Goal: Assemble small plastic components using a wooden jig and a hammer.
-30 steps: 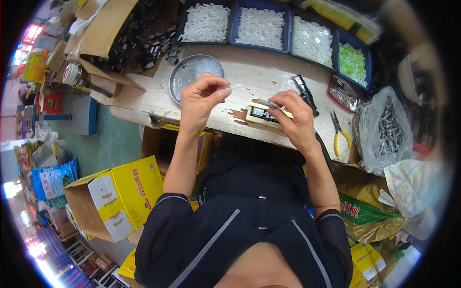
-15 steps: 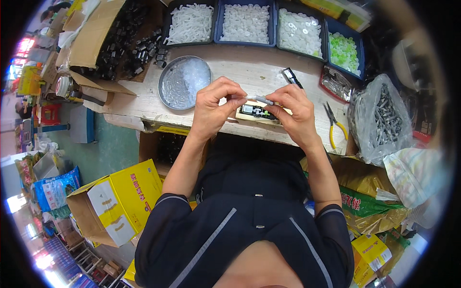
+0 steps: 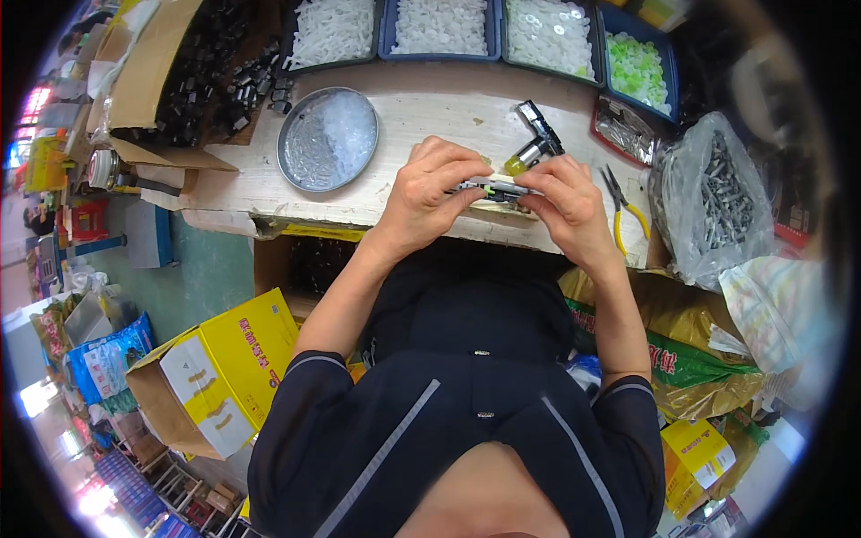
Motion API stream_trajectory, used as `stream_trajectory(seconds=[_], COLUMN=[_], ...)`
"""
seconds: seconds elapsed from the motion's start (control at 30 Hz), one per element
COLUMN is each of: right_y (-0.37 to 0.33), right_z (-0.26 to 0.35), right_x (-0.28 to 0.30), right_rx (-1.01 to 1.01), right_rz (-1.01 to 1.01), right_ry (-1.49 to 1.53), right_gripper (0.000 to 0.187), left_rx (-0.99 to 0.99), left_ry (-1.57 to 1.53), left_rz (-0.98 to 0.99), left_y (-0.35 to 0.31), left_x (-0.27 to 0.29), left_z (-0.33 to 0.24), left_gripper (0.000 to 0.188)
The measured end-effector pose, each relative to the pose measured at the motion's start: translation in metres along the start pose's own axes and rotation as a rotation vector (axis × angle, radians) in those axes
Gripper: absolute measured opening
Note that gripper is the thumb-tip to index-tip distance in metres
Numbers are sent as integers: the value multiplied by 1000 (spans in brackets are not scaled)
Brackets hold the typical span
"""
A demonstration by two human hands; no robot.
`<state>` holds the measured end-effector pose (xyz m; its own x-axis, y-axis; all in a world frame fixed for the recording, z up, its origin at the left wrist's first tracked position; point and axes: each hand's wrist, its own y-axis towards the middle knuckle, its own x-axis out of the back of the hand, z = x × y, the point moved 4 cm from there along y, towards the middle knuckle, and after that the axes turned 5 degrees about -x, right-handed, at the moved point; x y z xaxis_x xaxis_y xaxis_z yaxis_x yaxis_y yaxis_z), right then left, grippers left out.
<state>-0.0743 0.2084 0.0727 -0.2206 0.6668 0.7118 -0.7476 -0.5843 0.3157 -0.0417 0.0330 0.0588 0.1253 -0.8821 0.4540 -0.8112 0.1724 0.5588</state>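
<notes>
My left hand (image 3: 432, 192) and my right hand (image 3: 569, 199) meet low over the front of the worktable. Thumb and fingers of both are pinched at the two ends of a small black assembly (image 3: 499, 191) with bright green and whitish parts. A thin pale rod-like piece lies along its top; my fingertips hide the ends. Just beyond my right hand lies a black and silver device (image 3: 540, 134) with a yellow-green end. Pliers with yellow handles (image 3: 621, 211) rest to the right of that hand.
A round metal dish (image 3: 328, 139) of clear small parts stands left on the worktable (image 3: 421, 103). Several bins line the back, holding white tubes (image 3: 334, 31), white pieces (image 3: 441, 27), discs (image 3: 549, 38) and green pieces (image 3: 635, 70). A plastic bag (image 3: 713, 211) of metal parts sits right, a cardboard box (image 3: 157, 76) left.
Both hands have come down onto the black assembly, carrying the pale rod-like piece they held above it. The view has shifted slightly, and more of the black and silver device shows.
</notes>
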Motion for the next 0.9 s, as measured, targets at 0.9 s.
stream_trajectory(seconds=[0.9], right_y=[-20], right_z=[-27], right_x=[-13], right_rx=[-128], right_rz=[126], right_ry=[-132], right_gripper=[16], left_rx=[58], left_ry=[264], left_rz=[24], left_y=[-22], left_x=[-35], left_z=[22], left_gripper=[11])
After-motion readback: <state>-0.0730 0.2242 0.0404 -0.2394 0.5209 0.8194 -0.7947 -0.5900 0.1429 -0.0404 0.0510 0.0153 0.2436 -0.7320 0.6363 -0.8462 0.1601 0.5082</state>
